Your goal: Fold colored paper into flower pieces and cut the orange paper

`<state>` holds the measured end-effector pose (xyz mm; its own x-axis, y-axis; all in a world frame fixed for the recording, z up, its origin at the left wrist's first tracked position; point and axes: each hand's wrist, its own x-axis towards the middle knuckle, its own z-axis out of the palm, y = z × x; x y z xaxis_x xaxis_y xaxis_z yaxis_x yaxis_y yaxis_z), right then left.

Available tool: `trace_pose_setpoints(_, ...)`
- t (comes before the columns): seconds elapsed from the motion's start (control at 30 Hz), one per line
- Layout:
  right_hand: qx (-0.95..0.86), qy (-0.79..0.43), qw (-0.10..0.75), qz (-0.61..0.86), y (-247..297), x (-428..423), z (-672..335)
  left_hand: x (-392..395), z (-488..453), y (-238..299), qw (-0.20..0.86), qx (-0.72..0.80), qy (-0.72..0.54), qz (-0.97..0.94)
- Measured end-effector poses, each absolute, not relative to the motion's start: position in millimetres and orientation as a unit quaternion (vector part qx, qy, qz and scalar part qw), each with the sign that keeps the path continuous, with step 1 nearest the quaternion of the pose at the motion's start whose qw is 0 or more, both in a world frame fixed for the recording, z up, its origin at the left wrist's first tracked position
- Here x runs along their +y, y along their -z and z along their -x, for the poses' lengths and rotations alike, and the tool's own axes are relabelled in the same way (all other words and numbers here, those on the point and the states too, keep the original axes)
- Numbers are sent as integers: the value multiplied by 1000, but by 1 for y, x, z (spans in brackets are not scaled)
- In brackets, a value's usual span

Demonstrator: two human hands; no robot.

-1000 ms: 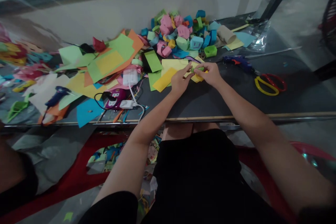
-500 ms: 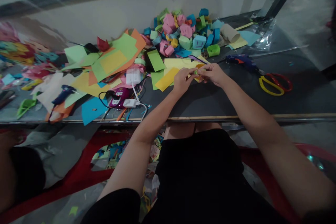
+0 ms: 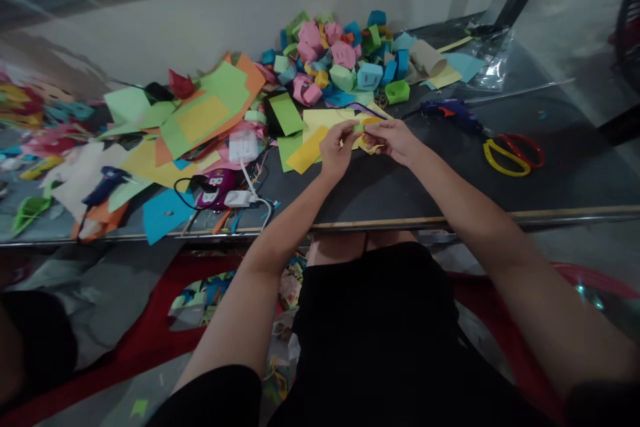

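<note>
Over the dark table, my left hand [image 3: 336, 148] pinches a small green paper piece [image 3: 359, 127] between thumb and fingertips. Close beside it, my right hand [image 3: 395, 140] is closed on a yellow-orange paper piece [image 3: 371, 121], which meets the green one. Fingers partly cover both, so their exact shape is unclear. Beneath and behind the hands lie pale yellow sheets [image 3: 320, 119] and a deeper yellow strip [image 3: 308, 151]. A blue glue gun [image 3: 450, 111] rests beyond my right hand, with red-and-yellow-handled scissors [image 3: 507, 155] to its right.
Folded paper shapes [image 3: 343, 57] are heaped at the back against the wall. Leftward are stacked coloured sheets [image 3: 215, 103], a purple power strip [image 3: 216, 188] with white plugs and cords, and another glue gun [image 3: 106, 185]. A person's dark-clothed part [image 3: 40, 333] shows at lower left.
My hands have drawn slightly apart at the fingertips, and more of the green and yellow-orange pieces shows between them. The whole view has shifted a little.
</note>
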<state>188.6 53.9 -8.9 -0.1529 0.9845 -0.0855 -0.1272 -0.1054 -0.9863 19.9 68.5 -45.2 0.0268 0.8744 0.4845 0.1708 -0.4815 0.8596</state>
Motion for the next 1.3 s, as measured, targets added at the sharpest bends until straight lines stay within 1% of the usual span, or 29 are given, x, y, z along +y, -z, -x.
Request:
trace_pose_setpoints(0.1, -540, -532, 466, 456, 12, 54, -192, 78, -19, 49, 364, 387, -559, -636)
trace_pose_setpoints(0.17, -601, -433, 479, 471, 12, 52, -194, 88, -17, 52, 414, 365, -543, -633)
trace_pose_setpoints(0.23, -672, -308, 482, 470, 10, 48, -196, 96, -14, 56, 462, 345, -515, -634)
trace_pose_setpoints(0.3, -736, -207, 461, 451, 8, 44, -198, 100, -11, 58, 491, 331, -486, -642)
trace_pose_setpoints(0.4, -791, -145, 420, 420, 7, 44, -200, 101, -8, 58, 500, 320, -469, -654)
trace_pose_setpoints(0.5, -808, -128, 405, 408, 10, 50, -203, 100, -7, 56, 508, 314, -468, -651)
trace_pose_setpoints(0.6, -808, -130, 413, 400, 14, 57, -206, 100, -6, 56, 527, 301, -456, -651)
trace_pose_setpoints(0.83, -800, -189, 411, 395, 12, 59, -207, 97, -5, 55, 555, 285, -422, -657)
trace_pose_setpoints(0.97, -797, -166, 442, 377, 11, 58, -206, 97, -4, 54, 571, 303, -404, -647)
trace_pose_setpoints(1.1, -774, -150, 468, 401, 13, 60, -205, 98, -4, 55, 578, 300, -401, -644)
trace_pose_setpoints(1.3, -784, -210, 428, 398, 12, 61, -208, 94, -4, 49, 559, 284, -384, -678)
